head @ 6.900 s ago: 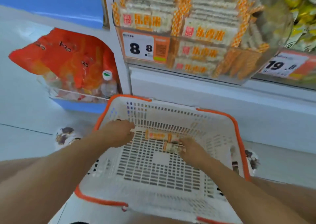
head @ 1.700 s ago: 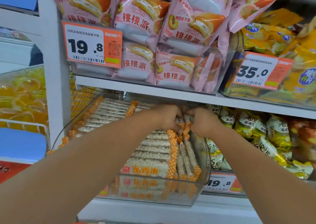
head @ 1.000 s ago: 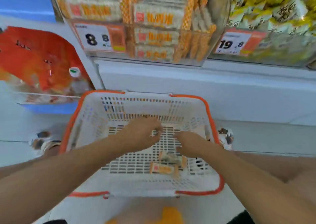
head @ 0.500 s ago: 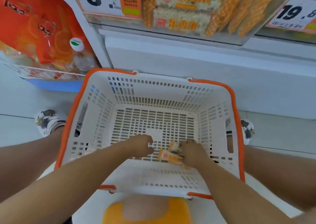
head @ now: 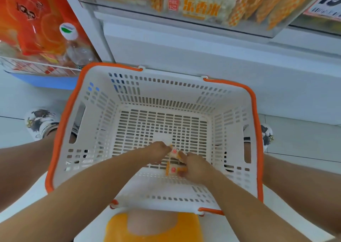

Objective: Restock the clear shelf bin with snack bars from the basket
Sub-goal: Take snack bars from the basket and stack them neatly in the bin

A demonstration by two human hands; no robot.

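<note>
Two hands, left hand (head: 160,150) and right hand (head: 196,166), each pinch a snack bar (head: 174,151) low in the basket (head: 238,131).

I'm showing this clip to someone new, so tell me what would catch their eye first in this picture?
The big white basket with its orange rim fills the middle of the view, on the floor below the shelf. Low in it, the left hand and right hand meet over two small snack bars, almost all that is left inside. Up top, the clear shelf bin packed with orange-patterned bars and a bright red bag at far left draw the eye next.
</note>
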